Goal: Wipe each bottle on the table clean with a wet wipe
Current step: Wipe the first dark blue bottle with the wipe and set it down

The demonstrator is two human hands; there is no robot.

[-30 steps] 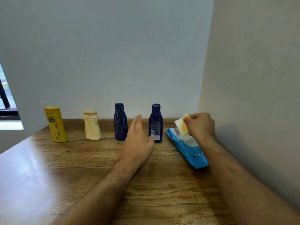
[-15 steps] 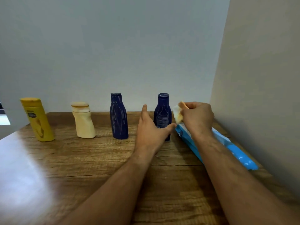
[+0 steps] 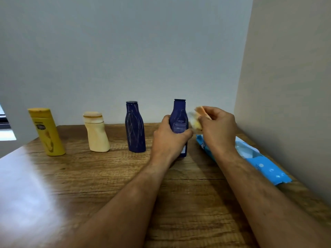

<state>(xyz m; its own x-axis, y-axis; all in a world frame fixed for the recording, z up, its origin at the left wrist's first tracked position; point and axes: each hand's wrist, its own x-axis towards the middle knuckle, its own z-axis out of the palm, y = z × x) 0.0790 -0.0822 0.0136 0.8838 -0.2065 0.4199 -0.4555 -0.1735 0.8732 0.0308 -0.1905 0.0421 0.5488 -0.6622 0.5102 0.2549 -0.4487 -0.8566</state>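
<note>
- Counting four bottles in a row: one yellow bottle (image 3: 47, 132) at 9 o'clock, one cream bottle (image 3: 96, 132), one left navy bottle (image 3: 134, 127), one right navy bottle (image 3: 179, 119) at 12 o'clock.
- My left hand (image 3: 169, 138) curls round the right navy bottle, thumb across its front.
- My right hand (image 3: 217, 127) pinches one folded wet wipe (image 3: 197, 120), just beside that bottle at 1 o'clock.
- One blue wipe pack (image 3: 250, 158) lies at 3 o'clock.
- Everything stands on a wooden table (image 3: 89, 185) in a corner of pale walls (image 3: 125, 51).
- The wipe is blurred; my left hand hides the bottle's lower body.
</note>
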